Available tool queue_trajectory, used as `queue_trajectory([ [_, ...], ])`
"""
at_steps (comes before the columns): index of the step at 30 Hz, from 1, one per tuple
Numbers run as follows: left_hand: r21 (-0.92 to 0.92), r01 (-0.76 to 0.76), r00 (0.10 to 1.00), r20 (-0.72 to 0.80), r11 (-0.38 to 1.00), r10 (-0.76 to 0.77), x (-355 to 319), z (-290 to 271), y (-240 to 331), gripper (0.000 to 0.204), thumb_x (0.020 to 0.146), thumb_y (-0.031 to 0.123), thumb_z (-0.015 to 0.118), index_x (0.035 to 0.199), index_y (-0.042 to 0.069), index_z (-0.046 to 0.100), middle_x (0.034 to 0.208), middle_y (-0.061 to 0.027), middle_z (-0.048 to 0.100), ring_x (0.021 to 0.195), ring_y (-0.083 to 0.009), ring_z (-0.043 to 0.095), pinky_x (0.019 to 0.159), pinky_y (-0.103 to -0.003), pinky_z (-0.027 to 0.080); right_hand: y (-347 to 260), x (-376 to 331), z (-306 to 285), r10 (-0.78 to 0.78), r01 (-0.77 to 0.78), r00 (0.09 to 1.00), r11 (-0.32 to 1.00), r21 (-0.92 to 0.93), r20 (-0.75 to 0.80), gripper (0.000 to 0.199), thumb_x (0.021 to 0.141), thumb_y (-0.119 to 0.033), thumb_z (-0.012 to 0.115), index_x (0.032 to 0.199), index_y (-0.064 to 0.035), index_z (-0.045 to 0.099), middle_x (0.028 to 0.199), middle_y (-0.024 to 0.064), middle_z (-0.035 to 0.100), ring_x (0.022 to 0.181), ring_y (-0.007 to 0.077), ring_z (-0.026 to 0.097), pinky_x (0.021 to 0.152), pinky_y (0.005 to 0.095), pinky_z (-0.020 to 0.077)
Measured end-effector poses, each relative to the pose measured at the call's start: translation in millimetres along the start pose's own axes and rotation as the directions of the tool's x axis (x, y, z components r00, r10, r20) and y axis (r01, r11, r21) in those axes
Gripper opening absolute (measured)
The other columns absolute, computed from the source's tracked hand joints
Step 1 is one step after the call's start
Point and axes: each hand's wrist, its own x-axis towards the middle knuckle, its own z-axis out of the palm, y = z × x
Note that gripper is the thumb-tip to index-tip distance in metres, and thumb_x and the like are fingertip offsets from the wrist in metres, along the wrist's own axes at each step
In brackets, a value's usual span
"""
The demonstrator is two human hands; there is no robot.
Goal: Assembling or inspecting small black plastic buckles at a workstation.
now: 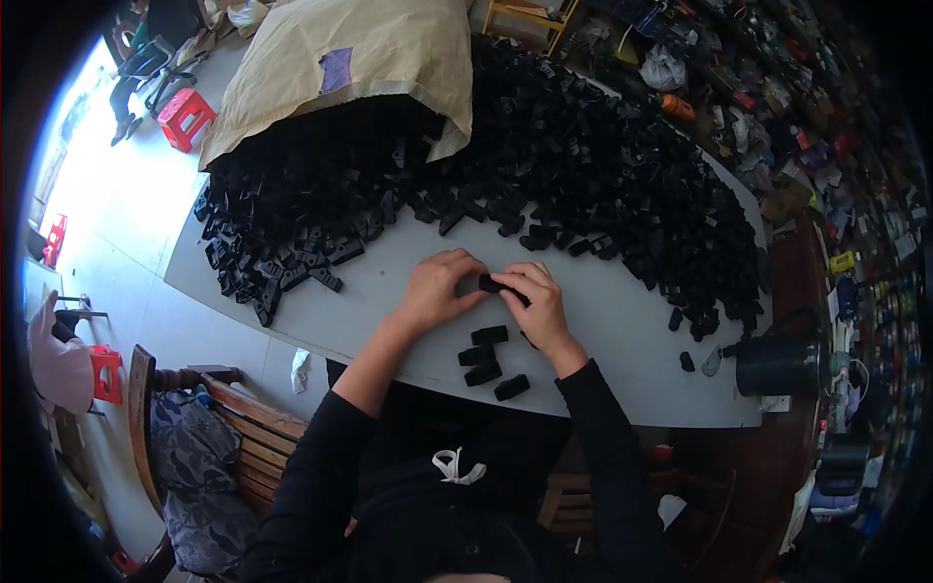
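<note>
Small black part (491, 283), pinched between left hand (434, 289) and right hand (537, 304), four parts (491, 360) below, black heap (544, 165) behind.

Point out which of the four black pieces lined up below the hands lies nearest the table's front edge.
The lowest, rightmost black piece, by the right wrist. The other three pieces sit farther up the table, towards the hands.

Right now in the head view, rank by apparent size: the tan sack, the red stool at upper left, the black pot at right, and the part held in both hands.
1. tan sack
2. black pot
3. red stool, though it stands farther from the camera, so that rank is unsure
4. held black part, between left hand and right hand
</note>
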Motion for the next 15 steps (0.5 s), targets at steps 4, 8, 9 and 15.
queue_trajectory([
  [4, 0.041, 0.002, 1.000, -0.005, 0.999, -0.001, 0.2, -0.7, -0.4, 0.028, 0.070, 0.010, 0.077, 0.096, 0.009, 0.066, 0.091, -0.0053, 0.064, 0.086, -0.0260, 0.064, 0.071, -0.036, 0.051, 0.6, 3.8, 2.5, -0.023, 0.023, 1.000, 1.000, 0.011, 0.012, 0.030, 0.073, 0.007, 0.070, 0.100, -0.0058, 0.074, 0.097, 0.0080, 0.065, 0.093, 0.0247, 0.060, 0.072, 0.0322, 0.0523],
  [8, 0.010, 0.023, 1.000, 0.004, 1.000, -0.023, 1.1, -0.4, -2.7, 0.029, 0.070, 0.011, 0.078, 0.097, 0.009, 0.067, 0.091, -0.0050, 0.064, 0.083, -0.0247, 0.063, 0.068, -0.034, 0.051, 1.9, 2.6, 4.0, 0.007, -0.007, 1.000, 0.999, 0.043, -0.003, 0.028, 0.074, 0.007, 0.070, 0.099, -0.0050, 0.074, 0.095, 0.0079, 0.065, 0.091, 0.0240, 0.060, 0.071, 0.0320, 0.0521],
  [9, 0.000, 0.040, 0.999, 0.009, 0.999, -0.040, 1.1, 0.2, -3.1, 0.029, 0.070, 0.011, 0.078, 0.097, 0.009, 0.067, 0.091, -0.0049, 0.064, 0.081, -0.0241, 0.063, 0.067, -0.033, 0.051, 1.5, 2.3, 3.9, 0.038, -0.037, 0.999, 0.997, 0.069, -0.008, 0.028, 0.074, 0.007, 0.070, 0.099, -0.0046, 0.074, 0.094, 0.0081, 0.064, 0.090, 0.0250, 0.059, 0.074, 0.0332, 0.0516],
  [15, 0.020, 0.037, 0.999, 0.010, 0.999, -0.037, -0.6, -1.9, -2.5, 0.030, 0.070, 0.012, 0.078, 0.098, 0.009, 0.067, 0.089, -0.0046, 0.064, 0.080, -0.0239, 0.063, 0.065, -0.033, 0.051, -2.8, 7.3, 4.3, 0.030, -0.029, 0.999, 0.996, 0.082, -0.010, 0.026, 0.075, 0.007, 0.070, 0.098, -0.0041, 0.074, 0.093, 0.0080, 0.064, 0.090, 0.0249, 0.060, 0.072, 0.0324, 0.0521],
])
